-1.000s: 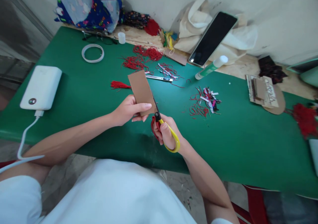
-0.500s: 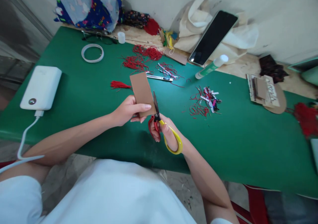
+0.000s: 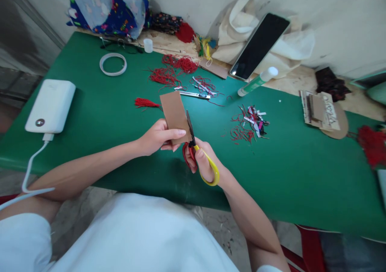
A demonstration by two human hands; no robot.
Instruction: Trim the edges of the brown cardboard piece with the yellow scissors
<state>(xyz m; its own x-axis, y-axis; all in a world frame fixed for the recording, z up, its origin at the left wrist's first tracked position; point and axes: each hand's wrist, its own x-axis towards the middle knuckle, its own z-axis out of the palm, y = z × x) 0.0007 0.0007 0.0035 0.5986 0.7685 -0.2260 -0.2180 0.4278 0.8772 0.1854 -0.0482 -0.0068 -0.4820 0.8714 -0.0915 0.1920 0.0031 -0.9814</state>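
Between the thumb and fingers of my left hand is a brown rectangular piece of cardboard, held tilted above the table. My right hand grips scissors with one yellow and one red handle loop. Their dark blades lie along the right edge of the cardboard, close to my left thumb. Whether the blades are cutting into it I cannot tell. Just beyond my left hand a red tassel lies on the green tabletop, its cord end running behind the cardboard.
Behind the cardboard lie a utility knife and red thread piles. Scraps and a glue stick are to the right, by a leaning phone. Tape and a cabled power bank sit left.
The scissor handles have come closer together, and the blades now sit more against the cardboard's edge. Both hands and the cardboard have shifted slightly.
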